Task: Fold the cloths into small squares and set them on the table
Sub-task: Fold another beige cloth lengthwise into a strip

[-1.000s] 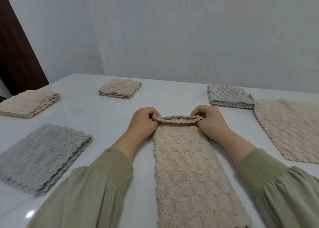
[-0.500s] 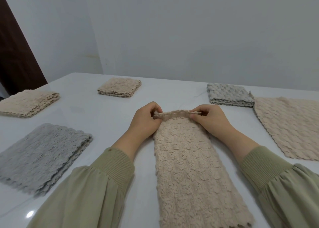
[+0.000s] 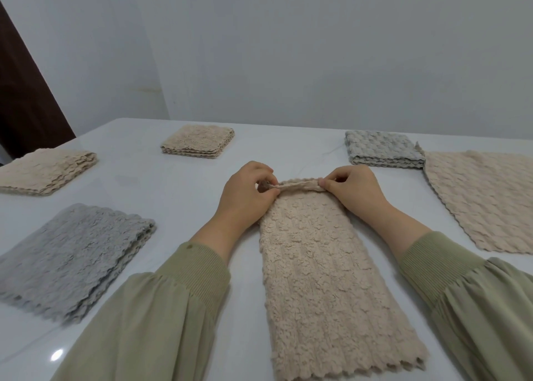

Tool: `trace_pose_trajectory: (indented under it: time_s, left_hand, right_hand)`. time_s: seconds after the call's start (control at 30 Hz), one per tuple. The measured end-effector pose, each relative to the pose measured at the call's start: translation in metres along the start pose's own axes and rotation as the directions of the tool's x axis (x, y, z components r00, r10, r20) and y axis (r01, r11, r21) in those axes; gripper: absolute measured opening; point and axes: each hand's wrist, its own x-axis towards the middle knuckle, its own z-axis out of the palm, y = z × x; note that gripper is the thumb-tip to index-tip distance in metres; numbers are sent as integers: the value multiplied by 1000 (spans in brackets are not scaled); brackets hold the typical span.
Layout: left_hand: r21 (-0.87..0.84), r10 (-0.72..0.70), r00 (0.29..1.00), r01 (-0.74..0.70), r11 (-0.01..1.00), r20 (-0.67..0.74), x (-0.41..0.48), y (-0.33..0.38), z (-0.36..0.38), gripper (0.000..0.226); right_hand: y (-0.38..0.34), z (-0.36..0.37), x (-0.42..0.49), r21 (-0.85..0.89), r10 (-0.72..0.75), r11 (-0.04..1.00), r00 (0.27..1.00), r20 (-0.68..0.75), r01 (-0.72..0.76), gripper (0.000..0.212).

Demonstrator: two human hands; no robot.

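Observation:
A beige textured cloth lies in front of me as a long narrow strip, folded lengthwise, running from the table's near edge to the middle. My left hand pinches its far left corner and my right hand pinches its far right corner. The far edge is raised a little off the white table between my fingers.
Folded squares lie around: a beige one at the back, a beige one at far left, a grey one at near left, a grey one at back right. An unfolded beige cloth lies flat at right.
Both hands keep their pinch on the far corners. The far edge has been gathered and lifted slightly, and the hands have shifted a little.

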Motion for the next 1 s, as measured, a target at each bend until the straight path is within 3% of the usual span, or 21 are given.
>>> trace_pose_trajectory:
  time_s: [0.2,0.33,0.57,0.63,0.77,1.0]
  left_hand:
    - [103,-78,996,73,992,46,1,-1,0,12]
    - [32,-201,979,201,979,18,4,-4,-1,16]
    - [-57,-245,970,244,968,-10,5,-5,-1,12]
    - [-89,-241,970,238,967,-22,5,-4,-2,12]
    - [-172,-247,968,236,956,-45,6,1,-6,14]
    - [-294,-226,967,184,938,-118,17,48,-43,11]
  right_hand:
    - [1,0,1,56,20,998,998,-59,-16,16]
    - [1,1,3,55,4,998,996,-85,1,11]
    - [3,-6,3,-84,9,996,994,107,0,14]
    - [1,-6,3,-97,-21,995,997,79,28,16]
    - [-12,-6,3,67,-15,998,998,-61,19,13]
    - [-58,-25,6,331,55,943,991,-122,-12,14]
